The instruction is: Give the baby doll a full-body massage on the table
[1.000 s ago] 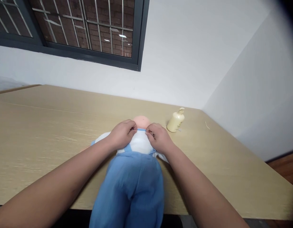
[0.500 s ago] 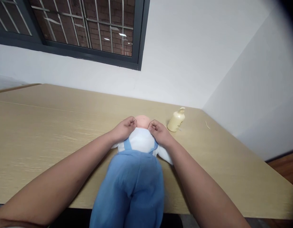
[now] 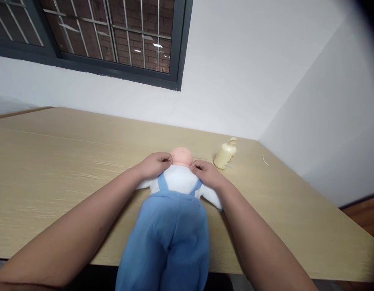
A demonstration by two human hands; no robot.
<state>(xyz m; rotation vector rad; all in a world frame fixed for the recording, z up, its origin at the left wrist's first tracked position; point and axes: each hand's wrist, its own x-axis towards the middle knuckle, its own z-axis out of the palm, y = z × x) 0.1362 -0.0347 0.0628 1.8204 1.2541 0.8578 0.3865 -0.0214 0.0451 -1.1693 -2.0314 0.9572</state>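
Note:
A doll point(image 3: 182, 157) with a bald pink head lies on the table, its legs toward me and hanging past the near edge. It wears a white shirt point(image 3: 178, 178) and blue overalls point(image 3: 171, 222) with straps. My left hand point(image 3: 158, 165) is closed in a pinch on the shirt's collar, left of the doll's neck. On the other side, my right hand point(image 3: 203, 171) pinches the collar near the shoulder. Fingertips of both hands are partly hidden. White sleeves spread out beneath my wrists.
A pale yellow pump bottle point(image 3: 225, 154) stands beyond my right hand. Farther right lies a thin yellowish strip point(image 3: 265, 160) on the wooden table point(image 3: 53, 169). White walls and a barred window point(image 3: 114, 36) rise behind the table.
Both hands have shifted slightly toward me and apart at the collar. More of the doll's head and neck shows, and its sleeves reach out a little farther.

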